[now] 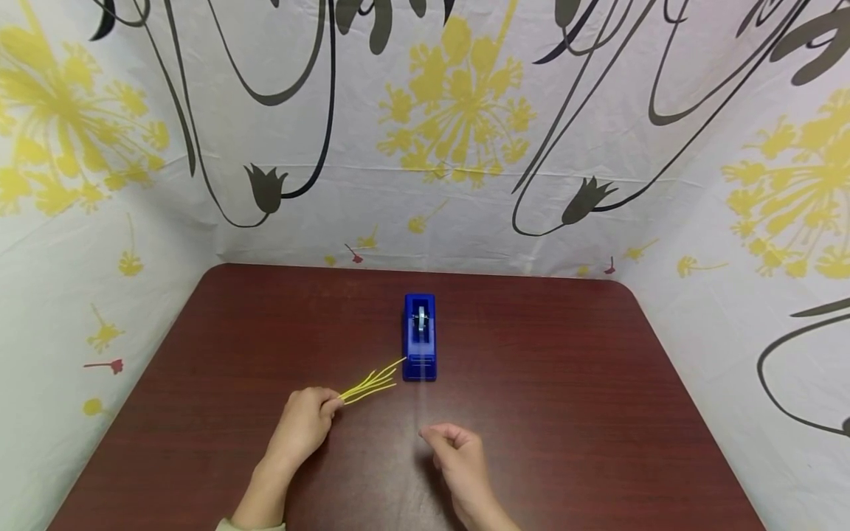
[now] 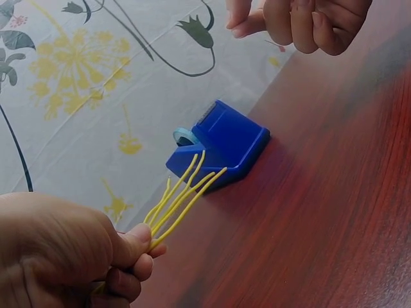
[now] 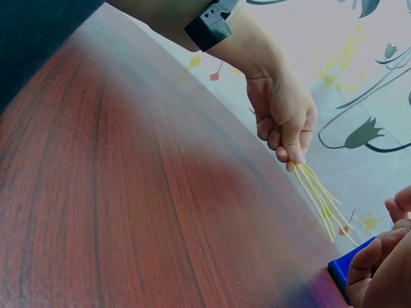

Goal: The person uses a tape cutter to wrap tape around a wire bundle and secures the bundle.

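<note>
My left hand pinches a bundle of several thin yellow wires between thumb and forefinger. Their loose ends fan out toward a blue tape dispenser, which stands upright mid-table with a roll of clear tape in it. Nearer the front, my right hand is held above the table with thumb and forefinger pinched together. Between it and the dispenser a faint see-through strip of tape seems to run, hard to make out. In the right wrist view, the right hand covers part of the dispenser.
The dark red-brown wooden table has rounded far corners. Around its back and sides hangs a white cloth printed with yellow and grey flowers. A black band with a small device sits on the left wrist.
</note>
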Action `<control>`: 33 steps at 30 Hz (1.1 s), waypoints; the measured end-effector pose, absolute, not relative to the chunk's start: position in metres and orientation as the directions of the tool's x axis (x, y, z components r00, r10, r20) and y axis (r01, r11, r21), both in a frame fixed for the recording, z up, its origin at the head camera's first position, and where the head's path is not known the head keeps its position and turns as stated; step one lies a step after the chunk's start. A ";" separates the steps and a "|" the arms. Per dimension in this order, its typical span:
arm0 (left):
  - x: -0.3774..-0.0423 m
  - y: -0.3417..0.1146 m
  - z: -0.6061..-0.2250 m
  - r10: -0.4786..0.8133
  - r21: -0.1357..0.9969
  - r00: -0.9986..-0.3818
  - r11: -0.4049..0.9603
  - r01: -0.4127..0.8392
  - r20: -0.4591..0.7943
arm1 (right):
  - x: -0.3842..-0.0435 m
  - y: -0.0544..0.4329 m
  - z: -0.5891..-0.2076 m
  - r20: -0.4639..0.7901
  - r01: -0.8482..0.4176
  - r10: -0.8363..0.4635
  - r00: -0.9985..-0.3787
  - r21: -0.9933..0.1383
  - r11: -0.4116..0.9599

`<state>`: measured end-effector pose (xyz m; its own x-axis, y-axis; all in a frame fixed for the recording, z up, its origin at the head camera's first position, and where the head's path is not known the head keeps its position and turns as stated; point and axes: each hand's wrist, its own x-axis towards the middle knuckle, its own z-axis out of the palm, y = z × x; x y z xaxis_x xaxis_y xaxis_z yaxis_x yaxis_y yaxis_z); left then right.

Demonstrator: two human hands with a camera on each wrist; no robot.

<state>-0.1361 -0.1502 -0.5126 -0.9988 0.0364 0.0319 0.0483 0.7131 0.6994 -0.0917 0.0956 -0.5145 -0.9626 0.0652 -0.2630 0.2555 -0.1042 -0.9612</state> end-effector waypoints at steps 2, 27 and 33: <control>-0.136 -0.150 -0.512 0.042 0.699 -0.999 0.714 0.049 0.028 | -0.092 0.096 -0.515 -0.266 0.258 0.067 -0.962 -0.961 -0.103; -0.135 -0.162 -0.506 0.111 0.696 -0.990 0.718 0.016 -0.091 | -0.094 0.095 -0.521 -0.263 0.255 0.061 -0.963 -0.961 -0.109; -0.134 -0.162 -0.507 0.138 0.704 -0.988 0.709 0.049 -0.070 | -0.094 0.095 -0.521 -0.277 0.270 0.052 -0.960 -0.956 -0.115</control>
